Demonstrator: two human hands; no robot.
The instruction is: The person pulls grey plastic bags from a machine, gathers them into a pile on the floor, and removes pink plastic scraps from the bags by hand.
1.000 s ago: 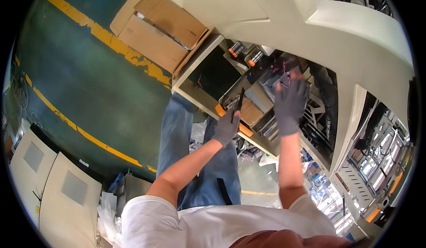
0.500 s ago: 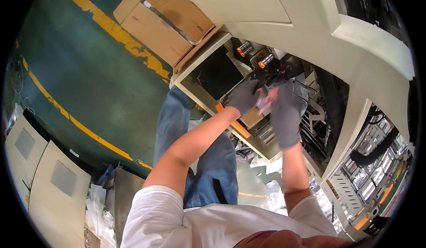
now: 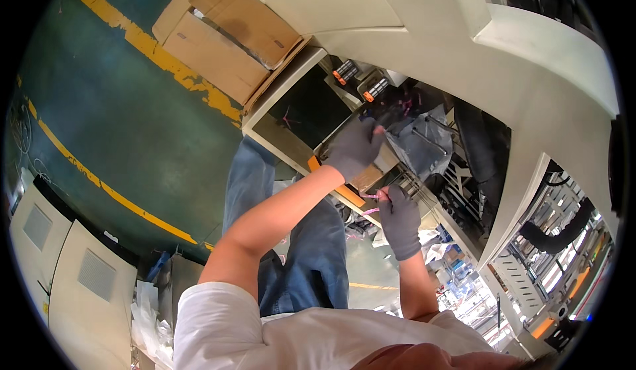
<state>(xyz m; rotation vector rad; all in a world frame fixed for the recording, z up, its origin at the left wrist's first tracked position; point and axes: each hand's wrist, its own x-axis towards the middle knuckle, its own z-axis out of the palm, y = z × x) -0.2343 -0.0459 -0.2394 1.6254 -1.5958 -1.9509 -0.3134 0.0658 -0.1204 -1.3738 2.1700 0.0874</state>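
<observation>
Gloved left hand (image 3: 356,146) reaches onto the cluttered workbench (image 3: 285,141); right hand (image 3: 399,219) pinches a pink tie (image 3: 371,211).

Your left hand (image 3: 356,146) is gloved, stretched well forward on a bare, nearly straight arm, fingers curled. Your right hand (image 3: 399,219), gloved too, sits nearer you, fingertips pinched together.

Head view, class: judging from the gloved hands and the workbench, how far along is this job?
Done: hard to tell; a pink tie lies loose on the dark tray.
In hand: the right hand pinches a small pink tie, while the left hand reaches to the grey plastic-wrapped bundle on the bench.
Left: the pinched tie is not yet on anything, and the cardboard box behind the tray sits closed.
</observation>
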